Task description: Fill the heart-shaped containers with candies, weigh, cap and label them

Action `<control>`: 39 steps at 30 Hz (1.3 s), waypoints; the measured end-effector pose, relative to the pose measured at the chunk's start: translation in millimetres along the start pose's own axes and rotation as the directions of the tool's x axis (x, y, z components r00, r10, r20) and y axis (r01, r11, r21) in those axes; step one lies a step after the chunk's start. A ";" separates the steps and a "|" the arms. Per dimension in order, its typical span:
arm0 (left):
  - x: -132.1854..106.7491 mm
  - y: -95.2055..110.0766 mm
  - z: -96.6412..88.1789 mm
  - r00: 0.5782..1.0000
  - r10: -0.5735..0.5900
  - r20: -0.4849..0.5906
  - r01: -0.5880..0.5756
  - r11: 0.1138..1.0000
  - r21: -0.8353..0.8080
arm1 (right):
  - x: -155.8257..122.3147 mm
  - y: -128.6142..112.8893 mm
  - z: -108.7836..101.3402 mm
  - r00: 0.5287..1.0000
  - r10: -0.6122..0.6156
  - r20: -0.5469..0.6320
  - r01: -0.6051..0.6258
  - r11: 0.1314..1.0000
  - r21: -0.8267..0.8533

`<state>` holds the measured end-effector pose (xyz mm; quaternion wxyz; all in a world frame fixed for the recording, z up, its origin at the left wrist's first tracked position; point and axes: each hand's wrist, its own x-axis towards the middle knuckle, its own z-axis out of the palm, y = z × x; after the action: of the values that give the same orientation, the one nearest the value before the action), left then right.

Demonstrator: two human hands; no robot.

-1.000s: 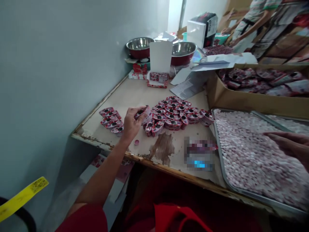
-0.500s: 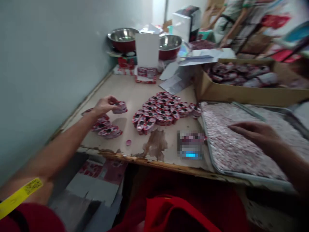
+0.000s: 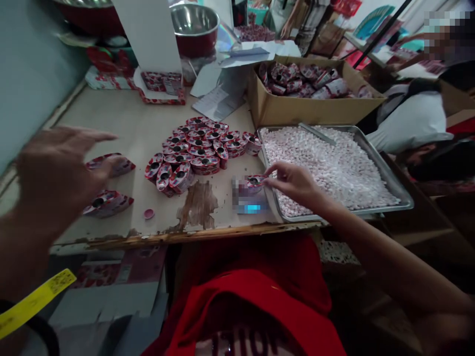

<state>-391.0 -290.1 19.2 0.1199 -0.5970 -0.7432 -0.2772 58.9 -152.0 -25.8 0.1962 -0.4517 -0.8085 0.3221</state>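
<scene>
Head view, right hand: off the tray's candy since 0.5 s ago; fingertips now pinch a small red container by the tray's near-left corner.
Left hand: container let go; fingers spread, empty, raised above the small containers.
Beyond fingertips: container pile; pink cap.
Right of hand: tray of pink candy.
Behind: cardboard box, steel bowl.

No legible text on the red-printed packs or yellow wristband.
</scene>
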 end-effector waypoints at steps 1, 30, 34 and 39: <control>-10.3 23.7 3.6 0.995 0.102 0.006 -0.102 0.995 -0.019 | 2.7 3.9 -9.9 0.997 0.077 -0.020 -0.074 0.991 0.112; 34.8 291.1 176.3 0.758 0.626 -0.184 -0.639 0.658 -0.398 | 9.3 63.4 -57.9 0.845 0.472 -0.251 0.012 0.453 0.892; 63.9 328.0 179.4 0.569 0.809 -0.146 -0.818 0.539 -0.202 | 25.7 43.8 -33.7 0.842 0.536 0.064 0.071 -0.228 0.971; 54.1 326.1 200.5 0.729 0.674 -0.118 -0.680 0.695 -0.232 | 37.4 42.0 -30.3 0.783 0.584 0.213 0.079 -0.433 0.898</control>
<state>-63.3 -90.8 -29.5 0.1431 -0.8354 -0.4271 -0.3151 83.5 -93.4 -32.5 0.5442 -0.3378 0.0192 0.7677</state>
